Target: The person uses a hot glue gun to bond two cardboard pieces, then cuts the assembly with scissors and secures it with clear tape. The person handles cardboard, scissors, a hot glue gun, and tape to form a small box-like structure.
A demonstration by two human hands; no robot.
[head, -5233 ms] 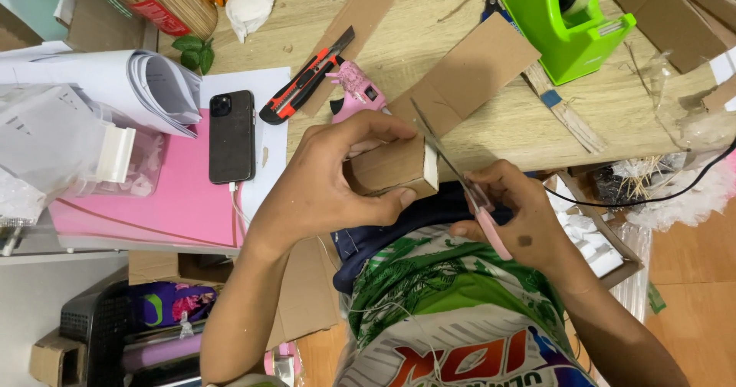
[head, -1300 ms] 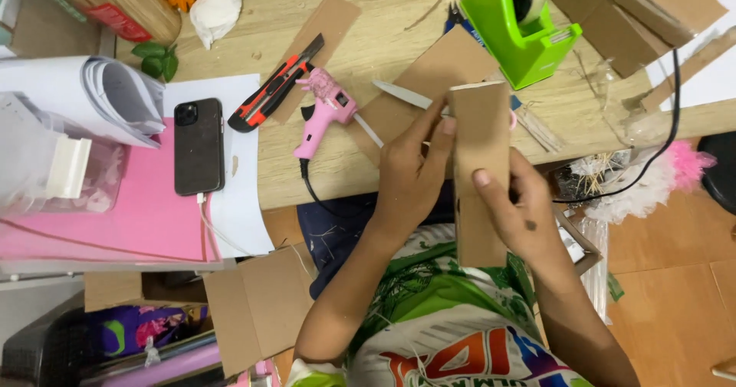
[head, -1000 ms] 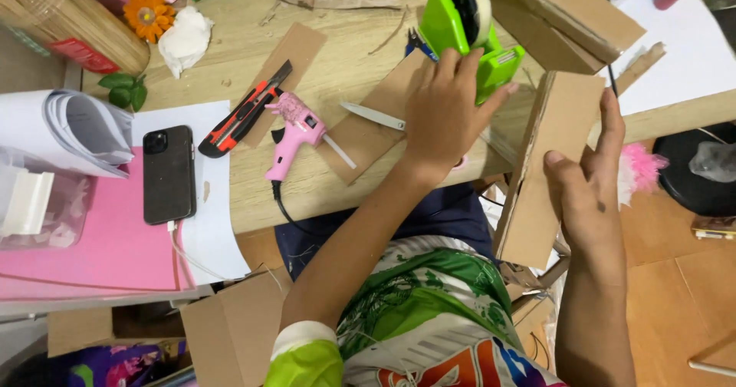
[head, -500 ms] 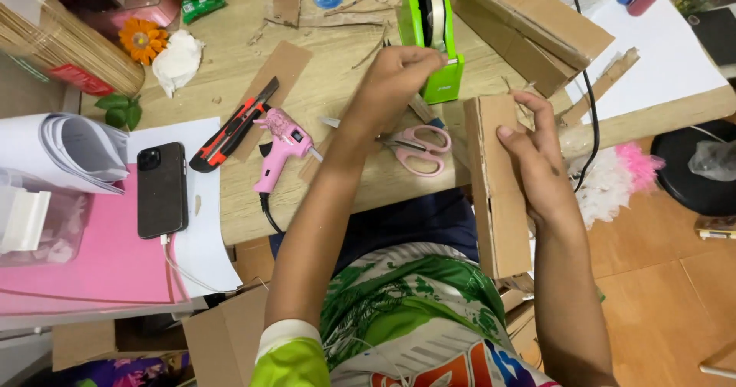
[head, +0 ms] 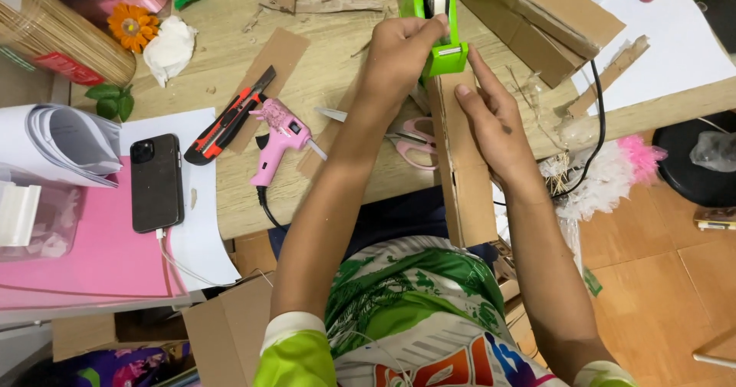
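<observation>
My left hand (head: 402, 53) grips a bright green tape dispenser (head: 437, 15) and holds it against the top end of a long folded cardboard piece (head: 464, 172). My right hand (head: 494, 122) presses flat on that cardboard from the right side, holding it upright-lengthwise over the desk edge and my lap. Pink-handled scissors (head: 410, 138) lie on the wooden desk (head: 330, 65) just left of the cardboard, partly hidden by my left forearm.
A pink glue gun (head: 280, 130), a red and black utility knife (head: 226, 118) and a black phone (head: 156, 181) on white and pink sheets lie to the left. Cardboard boxes (head: 537, 11) and a black cable (head: 594, 95) sit at the right. Paper rolls (head: 54, 141) are at far left.
My left hand has brought the green tape dispenser down from the far desk onto the cardboard's top end. The right hand has shifted along the cardboard, which now lies more centred.
</observation>
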